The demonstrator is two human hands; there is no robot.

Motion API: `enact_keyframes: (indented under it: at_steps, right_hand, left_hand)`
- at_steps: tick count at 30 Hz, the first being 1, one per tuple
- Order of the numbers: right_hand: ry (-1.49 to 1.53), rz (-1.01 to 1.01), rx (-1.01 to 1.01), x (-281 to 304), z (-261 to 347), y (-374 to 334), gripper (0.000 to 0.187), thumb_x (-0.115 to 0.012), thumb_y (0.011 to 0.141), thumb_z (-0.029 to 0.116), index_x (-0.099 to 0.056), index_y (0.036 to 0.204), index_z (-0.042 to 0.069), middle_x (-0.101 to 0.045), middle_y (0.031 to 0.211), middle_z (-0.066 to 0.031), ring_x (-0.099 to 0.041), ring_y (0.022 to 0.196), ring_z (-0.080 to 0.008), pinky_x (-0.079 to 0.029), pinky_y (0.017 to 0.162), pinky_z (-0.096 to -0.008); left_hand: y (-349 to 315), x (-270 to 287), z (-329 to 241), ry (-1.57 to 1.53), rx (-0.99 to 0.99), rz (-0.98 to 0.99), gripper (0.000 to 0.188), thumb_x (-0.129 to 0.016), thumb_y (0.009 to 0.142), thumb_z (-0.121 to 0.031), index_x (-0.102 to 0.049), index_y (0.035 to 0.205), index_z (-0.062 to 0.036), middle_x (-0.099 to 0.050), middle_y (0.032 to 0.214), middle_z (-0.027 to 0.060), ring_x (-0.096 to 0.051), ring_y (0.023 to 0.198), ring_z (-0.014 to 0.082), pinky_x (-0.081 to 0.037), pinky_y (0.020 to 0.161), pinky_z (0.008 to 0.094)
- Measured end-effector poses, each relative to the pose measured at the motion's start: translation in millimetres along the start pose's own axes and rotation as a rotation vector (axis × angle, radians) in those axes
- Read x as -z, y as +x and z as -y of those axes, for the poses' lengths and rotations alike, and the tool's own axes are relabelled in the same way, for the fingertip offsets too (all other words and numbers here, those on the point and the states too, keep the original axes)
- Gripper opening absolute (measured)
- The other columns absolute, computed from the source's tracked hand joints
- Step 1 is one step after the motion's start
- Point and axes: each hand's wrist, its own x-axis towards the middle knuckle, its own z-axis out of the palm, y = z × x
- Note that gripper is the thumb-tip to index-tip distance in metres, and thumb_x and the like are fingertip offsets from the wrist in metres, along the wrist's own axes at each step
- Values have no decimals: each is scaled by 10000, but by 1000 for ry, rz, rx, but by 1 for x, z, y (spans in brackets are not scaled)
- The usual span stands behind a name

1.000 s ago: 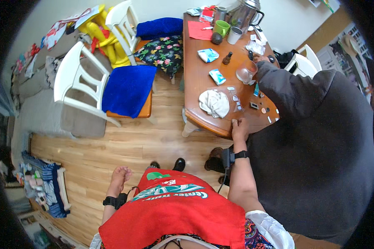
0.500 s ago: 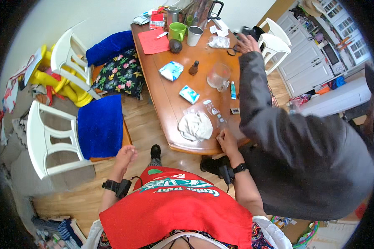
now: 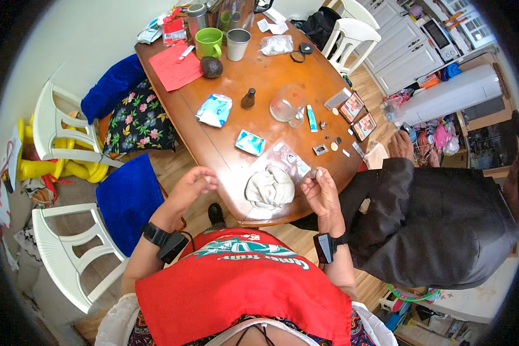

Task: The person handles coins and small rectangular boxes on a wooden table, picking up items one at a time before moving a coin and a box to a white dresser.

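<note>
My right hand (image 3: 323, 193) is raised over the table's near edge, palm up. Thumb and fingertips pinch a small dark roundish piece (image 3: 313, 173), too small to name. Just left of it lies a crumpled off-white cloth (image 3: 270, 188), with a clear plastic blister pack (image 3: 288, 159) behind. My left hand (image 3: 195, 185) hovers beside the table's near left corner, fingers loosely stretched out, with nothing in it. Farther in are a blue-and-white packet (image 3: 250, 142), a larger blue-and-white pack (image 3: 215, 110), a small dark bottle (image 3: 248, 98) and a clear glass mug (image 3: 287, 105).
A person in dark clothes stands close on my right, one hand (image 3: 402, 144) beside the table. A blue tube (image 3: 312, 118), small loose parts and an open palette (image 3: 357, 115) lie right. A green mug (image 3: 209, 42), metal cup (image 3: 238, 44) and avocado (image 3: 211, 67) stand far left. White chairs (image 3: 81, 248) flank the left.
My right hand has lifted from the table edge and turned palm up with the small piece. My left hand has moved up toward the table. The other person's arm has drawn back from the far side.
</note>
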Motion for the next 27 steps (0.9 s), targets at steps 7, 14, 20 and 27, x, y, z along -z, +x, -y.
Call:
enact_keyframes:
  at_steps: [7, 14, 20, 27]
  right_hand:
    - [-552, -116, -17, -35, -12, 18, 84, -548, 886, 143, -540, 923, 68, -583, 792, -17, -585, 660, -116, -481, 596, -246]
    - [-1262, 124, 375, -45, -28, 6, 116, -578, 838, 98, -569, 914, 11, -624, 803, -118, -595, 683, -187, -475, 635, -291]
    - [-1340, 49, 188, -6, -10, -10, 143, -590, 828, 122, -567, 932, 28, -616, 816, -162, -600, 726, -274, -469, 656, -336]
    - [-1602, 170, 319, -5, -26, -18, 377, -639, 774, 161, -513, 1101, 22, -521, 1047, -190, -517, 955, -347, -435, 803, -389]
  left_hand:
    - [43, -68, -24, -521, 133, 307, 237, -465, 927, -218, -522, 1080, -46, -606, 976, 90, -590, 896, 190, -478, 796, 316]
    - [56, -111, 9, -967, 334, 278, 295, -466, 880, -196, -516, 1081, 14, -549, 1093, 146, -537, 1025, 263, -427, 916, 387]
    - [51, -102, 4, -995, 301, 219, 395, -456, 883, -197, -432, 1206, 28, -472, 1244, 180, -462, 1166, 283, -396, 961, 387]
    - [50, -115, -22, -1041, 84, 462, 518, -431, 900, -253, -322, 1330, 13, -337, 1379, 179, -331, 1277, 287, -296, 1045, 394]
